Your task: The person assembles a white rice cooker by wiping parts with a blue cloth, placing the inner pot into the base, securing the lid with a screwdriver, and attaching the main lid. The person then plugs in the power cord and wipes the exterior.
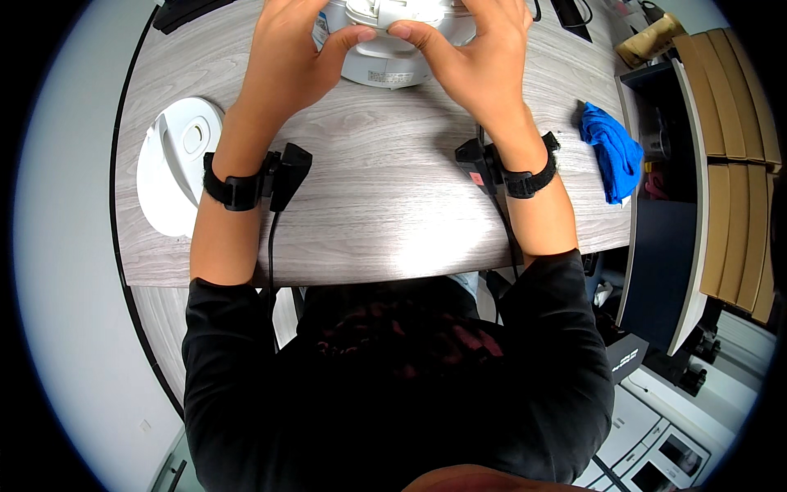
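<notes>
A rounded white appliance (384, 64) with a printed label on its near side stands at the far middle of the table, its top cut off by the picture's upper edge. My left hand (288, 59) grips it from the left, and my right hand (489, 62) from the right. Both thumbs point inward and rest on its near upper part, their tips a little apart. The other fingers are mostly hidden or out of the picture. On the left, beside my left forearm, lies a white oval lid (170, 202) with a curved groove and a small round recess.
A crumpled blue cloth (611, 153) lies at the table's right edge. Beyond it stand a dark open cabinet (666, 238) and brown cardboard boxes (730, 230). Black straps with small devices (288, 176) sit on both wrists, their cables hanging down over the wood-grain table (369, 197).
</notes>
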`<state>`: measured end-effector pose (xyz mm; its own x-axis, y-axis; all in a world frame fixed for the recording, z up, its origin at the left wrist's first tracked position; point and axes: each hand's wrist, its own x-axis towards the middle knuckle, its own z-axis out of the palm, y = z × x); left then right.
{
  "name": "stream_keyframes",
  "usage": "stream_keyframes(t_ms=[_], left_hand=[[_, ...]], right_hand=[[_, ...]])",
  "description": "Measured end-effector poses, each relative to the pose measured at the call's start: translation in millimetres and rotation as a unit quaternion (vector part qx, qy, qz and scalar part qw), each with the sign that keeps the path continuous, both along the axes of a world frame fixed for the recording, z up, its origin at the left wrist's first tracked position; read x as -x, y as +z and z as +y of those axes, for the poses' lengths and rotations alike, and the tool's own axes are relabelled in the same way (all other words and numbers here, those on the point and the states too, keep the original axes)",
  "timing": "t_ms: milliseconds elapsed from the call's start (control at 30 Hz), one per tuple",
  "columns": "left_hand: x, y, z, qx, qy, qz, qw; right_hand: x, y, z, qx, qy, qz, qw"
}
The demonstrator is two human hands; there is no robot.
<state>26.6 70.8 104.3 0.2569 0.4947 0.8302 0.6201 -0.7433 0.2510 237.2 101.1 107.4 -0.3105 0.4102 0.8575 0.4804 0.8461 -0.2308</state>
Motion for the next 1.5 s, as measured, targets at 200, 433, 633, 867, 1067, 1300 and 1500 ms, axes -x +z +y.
stream_keyframes(t_ms=[200, 433, 633, 867, 1067, 1300, 1500], left_hand=[[10.2, 0.4, 1.9, 0.039, -0.005, 0.033, 0.999], [9.6, -3.1, 5.0, 0.032, -0.014, 0.017, 0.999], [7.6, -1.4, 4.3, 0.047, -0.012, 0.008, 0.999], [7.4, -1.6, 3.4, 0.045, -0.029, -0.001, 0.999], [5.8, -6.2, 9.4, 0.028, -0.024, 0.007, 0.999], [9.3, -10.9, 11.8, 0.012, -0.014, 0.013, 1.000], [20.2, 44.5, -47.4, 0.117, 0.013, -0.016, 0.993]], right_hand=[[-6.8, -1.3, 5.2, -0.014, 0.007, -0.035, 0.999], [-13.9, 2.5, 6.3, -0.012, 0.016, -0.069, 0.997], [-15.0, 5.3, 7.1, -0.001, 0.019, -0.061, 0.998], [-17.3, 6.5, 9.7, 0.023, 0.043, -0.046, 0.998], [-22.1, 11.0, 11.6, 0.029, 0.050, -0.060, 0.997], [-20.6, 11.4, 8.5, -0.021, -0.010, -0.070, 0.997], [-17.5, 22.7, -2.3, -0.035, 0.067, -0.013, 0.997]])
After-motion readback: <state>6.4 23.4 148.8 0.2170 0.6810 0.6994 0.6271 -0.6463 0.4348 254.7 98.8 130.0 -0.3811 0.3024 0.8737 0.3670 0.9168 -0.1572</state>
